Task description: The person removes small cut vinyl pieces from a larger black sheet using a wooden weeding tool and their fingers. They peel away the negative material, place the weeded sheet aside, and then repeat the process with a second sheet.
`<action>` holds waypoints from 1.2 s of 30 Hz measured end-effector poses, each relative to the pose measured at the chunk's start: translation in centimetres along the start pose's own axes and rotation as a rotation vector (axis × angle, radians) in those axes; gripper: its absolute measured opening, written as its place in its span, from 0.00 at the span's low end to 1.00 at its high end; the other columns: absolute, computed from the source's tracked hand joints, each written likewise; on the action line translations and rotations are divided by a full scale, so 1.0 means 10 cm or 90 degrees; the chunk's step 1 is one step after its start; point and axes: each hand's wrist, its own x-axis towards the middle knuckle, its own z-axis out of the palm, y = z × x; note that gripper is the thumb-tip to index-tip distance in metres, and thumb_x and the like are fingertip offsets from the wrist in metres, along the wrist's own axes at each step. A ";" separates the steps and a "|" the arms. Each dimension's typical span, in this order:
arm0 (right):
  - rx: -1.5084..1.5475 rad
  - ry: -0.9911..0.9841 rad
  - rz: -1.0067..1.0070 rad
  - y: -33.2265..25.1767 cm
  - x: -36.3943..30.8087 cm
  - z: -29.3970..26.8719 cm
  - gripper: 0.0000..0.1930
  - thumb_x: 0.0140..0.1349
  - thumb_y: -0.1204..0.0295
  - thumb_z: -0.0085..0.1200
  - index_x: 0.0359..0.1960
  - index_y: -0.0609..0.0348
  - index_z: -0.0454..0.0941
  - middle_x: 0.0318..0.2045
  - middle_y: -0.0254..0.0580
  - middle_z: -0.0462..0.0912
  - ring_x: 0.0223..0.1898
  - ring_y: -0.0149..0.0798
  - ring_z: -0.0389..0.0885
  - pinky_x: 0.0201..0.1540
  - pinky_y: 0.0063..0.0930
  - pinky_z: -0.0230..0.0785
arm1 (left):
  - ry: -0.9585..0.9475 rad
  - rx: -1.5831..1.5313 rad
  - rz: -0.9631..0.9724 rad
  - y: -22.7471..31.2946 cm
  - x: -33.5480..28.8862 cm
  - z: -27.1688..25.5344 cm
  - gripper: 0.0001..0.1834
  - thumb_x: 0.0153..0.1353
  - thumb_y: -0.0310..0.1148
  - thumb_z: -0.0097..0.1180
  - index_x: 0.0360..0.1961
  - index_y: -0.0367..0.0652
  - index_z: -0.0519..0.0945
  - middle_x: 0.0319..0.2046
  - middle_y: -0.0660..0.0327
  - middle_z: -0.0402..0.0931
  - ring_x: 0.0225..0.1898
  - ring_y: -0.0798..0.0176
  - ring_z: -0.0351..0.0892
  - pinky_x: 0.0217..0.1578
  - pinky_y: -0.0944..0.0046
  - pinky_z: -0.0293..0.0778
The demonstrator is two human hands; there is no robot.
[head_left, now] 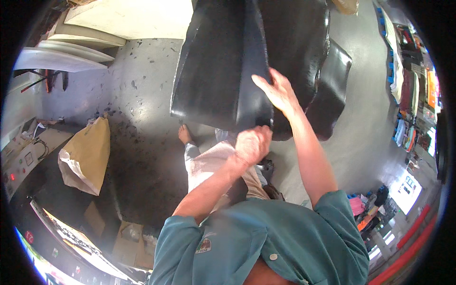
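We have the black sheet (213,71) directly in front of us, above the floor, its long axis running away from our body and out past the top of view. Our left hand (254,146) is nearer its near edge, curled into a fist by the right-hand corner; it seems to pinch the sheet there, though the fingertips are hidden. Our right hand (280,92) is farther up along the raised right edge, thumb spread from the fingers, without a visible clamp. The two hands are apart, and no hand is on the sheet's left edge. Just right lies a second black sheet (297,52) with a ragged edge, then a third black sheet (335,85). Beyond these, grey floor (365,104) stretches right toward hanging clothes (408,95); leftward, past scattered dark scraps, stands a tan sack (88,156).
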 end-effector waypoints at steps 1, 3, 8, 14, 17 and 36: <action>-0.049 0.020 -0.027 -0.13 0.11 -0.05 0.35 0.69 0.47 0.62 0.62 0.69 0.78 0.50 0.49 0.88 0.51 0.38 0.87 0.52 0.36 0.78 | -0.020 -0.014 0.000 0.15 0.00 -0.01 0.05 0.63 0.33 0.56 0.29 0.49 0.76 0.23 0.60 0.79 0.26 0.57 0.85 0.28 0.57 0.81; -0.217 0.026 0.125 -0.25 0.29 -0.29 0.39 0.67 0.42 0.61 0.57 0.74 0.80 0.48 0.60 0.88 0.53 0.48 0.88 0.55 0.40 0.77 | -0.056 -0.006 0.026 0.31 -0.06 -0.06 0.05 0.63 0.33 0.58 0.29 0.49 0.76 0.24 0.59 0.80 0.27 0.56 0.85 0.30 0.56 0.81; -0.128 0.130 0.111 0.21 -0.23 -0.57 0.36 0.71 0.45 0.57 0.53 0.77 0.81 0.48 0.64 0.88 0.56 0.54 0.86 0.58 0.44 0.74 | -0.100 -0.147 0.045 0.21 -0.24 -0.17 0.12 0.72 0.38 0.55 0.31 0.43 0.77 0.28 0.54 0.82 0.31 0.45 0.85 0.34 0.46 0.80; -0.105 0.375 0.028 0.49 -1.54 -0.41 0.25 0.75 0.54 0.57 0.50 0.71 0.84 0.44 0.59 0.89 0.49 0.56 0.87 0.54 0.44 0.75 | -0.415 -0.369 -0.077 -0.11 -0.57 -0.59 0.25 0.72 0.51 0.58 0.53 0.37 0.84 0.53 0.47 0.83 0.56 0.41 0.82 0.56 0.48 0.78; -0.209 0.388 0.085 0.15 -2.00 -0.48 0.25 0.75 0.56 0.57 0.42 0.75 0.83 0.34 0.61 0.88 0.37 0.60 0.87 0.41 0.47 0.76 | -0.229 -0.435 -0.142 -0.13 -0.49 -0.82 0.24 0.73 0.49 0.58 0.55 0.37 0.84 0.55 0.47 0.83 0.57 0.43 0.83 0.57 0.50 0.78; -0.406 0.181 0.046 -1.27 -3.57 0.42 0.14 0.73 0.68 0.59 0.41 0.71 0.83 0.35 0.64 0.86 0.37 0.63 0.86 0.39 0.52 0.76 | -0.179 -0.515 0.034 0.34 -0.71 -2.02 0.37 0.76 0.47 0.57 0.78 0.39 0.64 0.76 0.43 0.62 0.78 0.45 0.60 0.76 0.50 0.59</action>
